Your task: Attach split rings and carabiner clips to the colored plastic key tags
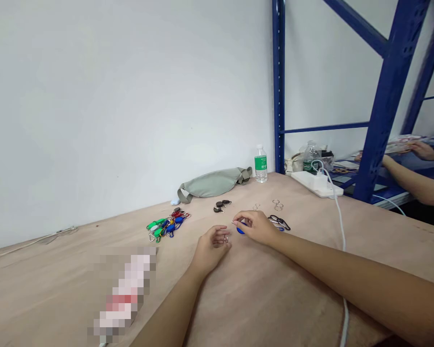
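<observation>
Right hand [258, 227] — narrow pinch — holds a blue key tag [240, 231] above the plywood tabletop [58, 279]; left hand [212, 249] grips a small split ring [226, 238] just beside it, fingertips curled.

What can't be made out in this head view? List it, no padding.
Blue piece at the right hand: mostly hidden by the fingers, shape unclear.
Small metal ring at the left hand: too small to tell if held.
Object on the table: pixelated, kind unreadable.
Key tag pile: overlapping, too small to count.
Co-worker's hand: arm cut off by the right edge.
</observation>
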Tool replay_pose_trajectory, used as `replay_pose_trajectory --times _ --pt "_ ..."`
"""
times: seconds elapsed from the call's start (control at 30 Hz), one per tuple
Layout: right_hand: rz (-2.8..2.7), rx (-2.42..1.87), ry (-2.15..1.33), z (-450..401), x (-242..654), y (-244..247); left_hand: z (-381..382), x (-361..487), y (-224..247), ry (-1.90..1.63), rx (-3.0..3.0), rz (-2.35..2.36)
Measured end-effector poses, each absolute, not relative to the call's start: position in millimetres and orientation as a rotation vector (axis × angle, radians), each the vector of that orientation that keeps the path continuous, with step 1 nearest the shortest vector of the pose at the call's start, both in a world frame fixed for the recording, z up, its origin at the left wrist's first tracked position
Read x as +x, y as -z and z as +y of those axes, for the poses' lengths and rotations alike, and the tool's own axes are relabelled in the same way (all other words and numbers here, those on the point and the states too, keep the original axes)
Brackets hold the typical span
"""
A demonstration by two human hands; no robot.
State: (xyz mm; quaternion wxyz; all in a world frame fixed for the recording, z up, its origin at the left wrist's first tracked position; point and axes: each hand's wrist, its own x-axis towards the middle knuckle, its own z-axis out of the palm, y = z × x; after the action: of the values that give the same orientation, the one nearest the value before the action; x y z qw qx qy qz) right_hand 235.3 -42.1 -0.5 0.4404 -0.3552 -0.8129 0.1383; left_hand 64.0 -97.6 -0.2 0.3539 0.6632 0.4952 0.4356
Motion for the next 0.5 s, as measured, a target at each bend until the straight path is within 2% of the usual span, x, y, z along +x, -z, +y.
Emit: replay_pose_trajectory --times 0.27,0.5 --pt "-1.705 -0.992 -0.920 -31 231 12 -97 60 -2 -1.151 1.780 1.489" --pt "-1.556 -0.959 -1.171 -21 219 26 -97 60 0 -1.111 1.859 1.536"
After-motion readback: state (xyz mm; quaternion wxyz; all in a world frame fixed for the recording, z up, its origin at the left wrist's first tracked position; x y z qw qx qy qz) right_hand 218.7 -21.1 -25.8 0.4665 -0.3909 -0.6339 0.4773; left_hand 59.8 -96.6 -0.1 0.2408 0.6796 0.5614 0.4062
